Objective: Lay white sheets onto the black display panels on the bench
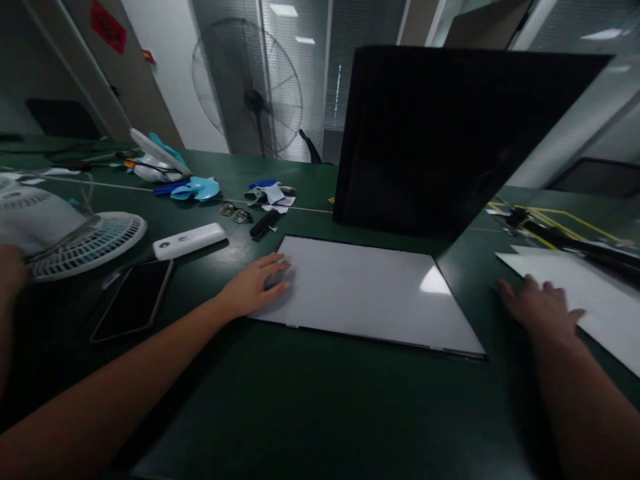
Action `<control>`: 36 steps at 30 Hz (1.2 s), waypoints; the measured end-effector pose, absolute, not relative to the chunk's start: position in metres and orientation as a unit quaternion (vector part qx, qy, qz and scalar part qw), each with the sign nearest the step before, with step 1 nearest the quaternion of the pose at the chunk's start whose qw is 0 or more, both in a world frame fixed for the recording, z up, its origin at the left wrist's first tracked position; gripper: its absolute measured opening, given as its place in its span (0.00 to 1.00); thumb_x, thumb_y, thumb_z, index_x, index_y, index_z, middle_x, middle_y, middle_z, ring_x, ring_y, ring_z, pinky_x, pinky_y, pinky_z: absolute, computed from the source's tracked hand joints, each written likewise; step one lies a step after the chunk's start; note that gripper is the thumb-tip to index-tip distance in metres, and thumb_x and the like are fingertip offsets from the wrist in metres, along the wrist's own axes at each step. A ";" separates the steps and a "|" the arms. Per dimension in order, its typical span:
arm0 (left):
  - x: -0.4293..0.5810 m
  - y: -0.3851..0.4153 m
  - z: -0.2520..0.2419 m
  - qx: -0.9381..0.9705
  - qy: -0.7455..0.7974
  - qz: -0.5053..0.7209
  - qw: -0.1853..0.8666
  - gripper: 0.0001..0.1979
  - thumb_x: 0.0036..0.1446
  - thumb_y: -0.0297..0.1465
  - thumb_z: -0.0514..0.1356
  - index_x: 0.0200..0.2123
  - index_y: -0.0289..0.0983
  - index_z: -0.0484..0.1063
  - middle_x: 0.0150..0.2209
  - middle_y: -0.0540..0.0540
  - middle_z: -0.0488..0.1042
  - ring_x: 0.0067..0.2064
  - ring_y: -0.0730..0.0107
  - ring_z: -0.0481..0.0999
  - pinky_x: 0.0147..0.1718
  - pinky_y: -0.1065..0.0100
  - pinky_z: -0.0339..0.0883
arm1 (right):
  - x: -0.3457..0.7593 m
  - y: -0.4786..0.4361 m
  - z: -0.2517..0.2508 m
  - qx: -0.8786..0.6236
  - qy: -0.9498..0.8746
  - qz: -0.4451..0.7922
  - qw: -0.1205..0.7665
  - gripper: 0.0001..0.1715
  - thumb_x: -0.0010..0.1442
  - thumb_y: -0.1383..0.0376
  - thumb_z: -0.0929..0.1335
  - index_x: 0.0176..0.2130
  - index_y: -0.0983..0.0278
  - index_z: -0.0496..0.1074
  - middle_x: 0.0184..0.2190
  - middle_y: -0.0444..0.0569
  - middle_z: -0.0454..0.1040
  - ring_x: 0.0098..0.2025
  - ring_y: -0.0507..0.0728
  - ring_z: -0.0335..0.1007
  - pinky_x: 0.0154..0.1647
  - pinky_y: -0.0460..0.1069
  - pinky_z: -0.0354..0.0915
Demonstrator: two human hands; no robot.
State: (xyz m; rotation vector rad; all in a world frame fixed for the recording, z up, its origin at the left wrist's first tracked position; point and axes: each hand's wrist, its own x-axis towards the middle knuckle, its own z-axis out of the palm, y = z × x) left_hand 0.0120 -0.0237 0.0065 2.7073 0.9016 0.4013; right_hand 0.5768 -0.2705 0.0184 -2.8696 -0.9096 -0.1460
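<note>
Hand, left [253,288]: laid palm-down, fingers spread, across the left end of a thin, glossy white rectangular panel [360,293] with dark edging; nothing is gripped.
Panel position: laid flat on the dark green worktop [320,407], between both hands.
Panel handling: judged light and stiff, slick-faced, likely to be cracked if bent or marked if pressed.
Panel hold: best taken at both short edges, with the face left untouched.
Hand, right [545,308]: held fingers apart at the border of thin white sheets [600,290]; no grip is seen, and contact cannot be told.
Beyond: a large black rectangular board [440,140] is stood tilted behind the panel.
</note>
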 end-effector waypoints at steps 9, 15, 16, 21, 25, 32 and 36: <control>0.015 -0.011 -0.008 0.925 0.327 0.133 0.139 0.39 0.67 0.61 0.48 0.66 0.39 0.71 0.73 0.38 0.61 0.73 0.42 0.62 0.70 0.39 0.56 | 0.581 -0.257 -0.002 -0.956 -0.291 -0.036 0.030 0.32 0.74 0.46 0.63 0.66 0.62 0.68 0.62 0.59 0.68 0.63 0.68 0.64 0.63 0.65 0.63; 0.015 -0.011 -0.007 0.920 0.341 0.131 0.145 0.43 0.66 0.64 0.46 0.67 0.38 0.70 0.72 0.36 0.63 0.72 0.43 0.63 0.71 0.41 0.55 | 0.582 -0.261 -0.002 -0.953 -0.301 -0.030 0.026 0.43 0.72 0.37 0.60 0.67 0.64 0.66 0.66 0.65 0.62 0.68 0.74 0.58 0.65 0.72 0.59; 0.015 -0.011 -0.007 0.919 0.342 0.131 0.144 0.43 0.66 0.64 0.46 0.67 0.38 0.70 0.72 0.36 0.63 0.72 0.43 0.63 0.70 0.41 0.56 | 0.580 -0.262 -0.003 -0.954 -0.297 -0.023 0.020 0.41 0.73 0.38 0.60 0.66 0.65 0.68 0.65 0.63 0.64 0.67 0.73 0.59 0.65 0.72 0.60; 0.015 -0.011 -0.008 0.918 0.343 0.138 0.146 0.43 0.66 0.64 0.47 0.67 0.37 0.69 0.73 0.36 0.61 0.73 0.41 0.62 0.69 0.39 0.57 | 0.564 -0.258 0.005 -0.962 -0.271 -0.022 -0.015 0.29 0.75 0.46 0.65 0.60 0.66 0.71 0.58 0.57 0.71 0.58 0.63 0.70 0.59 0.63 0.70; 0.014 -0.012 -0.007 0.917 0.339 0.146 0.151 0.43 0.66 0.64 0.47 0.67 0.38 0.69 0.74 0.36 0.60 0.72 0.41 0.63 0.69 0.39 0.58 | 0.536 -0.253 0.031 -0.957 -0.282 -0.045 -0.050 0.25 0.75 0.49 0.66 0.56 0.68 0.73 0.52 0.57 0.74 0.52 0.61 0.74 0.54 0.59 0.73; 0.011 -0.014 -0.005 0.907 0.353 0.156 0.169 0.43 0.70 0.62 0.43 0.73 0.36 0.60 0.75 0.36 0.57 0.74 0.45 0.60 0.71 0.45 0.55 | 0.418 -0.225 0.050 -0.798 -0.595 -0.039 -0.086 0.21 0.77 0.58 0.60 0.45 0.66 0.79 0.43 0.58 0.79 0.45 0.63 0.77 0.51 0.61 0.72; 0.010 -0.014 -0.005 0.903 0.345 0.191 0.170 0.44 0.71 0.60 0.40 0.77 0.37 0.47 0.77 0.37 0.50 0.76 0.47 0.54 0.74 0.49 0.51 | 0.342 -0.220 0.042 -0.665 -0.744 -0.016 -0.063 0.16 0.74 0.66 0.62 0.47 0.65 0.79 0.46 0.57 0.79 0.48 0.63 0.77 0.53 0.58 0.72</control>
